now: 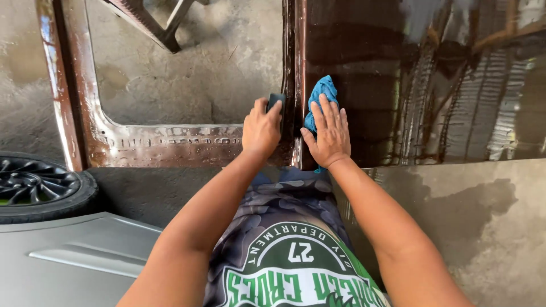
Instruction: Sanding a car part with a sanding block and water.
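1. The left hand (260,132) is curled around a small dark sanding block (275,102), pressing it against the edge of a dark brown car door (364,85), right at the seam where the door meets the window-frame strip (170,145).
2. The right hand (329,133) lies flat with fingers spread and straight, palm down on a blue cloth (319,96); the cloth is pinned between the palm and the glossy door panel, with its bunched top poking out above the fingertips.
3. The two hands sit just beside each other, parted only by the vertical door edge (294,68) that runs up between them.
4. Left of the block, the frame opening shows bare concrete floor (187,74), giving open room on that side; the frame's rusty brown bars bound it at left and bottom.
5. Right of the cloth, the panel stretches wide and unobstructed, mirroring roof beams and corrugated sheets in its shine.
6. Below the door's lower edge lies rough grey floor with a darker wet patch (472,210) at right.
7. A black alloy wheel with its tyre (40,185) rests at far left, well apart from the hands, touching a grey body panel (74,250) below it.
8. The person's shirt (284,250) shows a round green-and-white emblem on a dark patterned cloth, low in the middle between the forearms.
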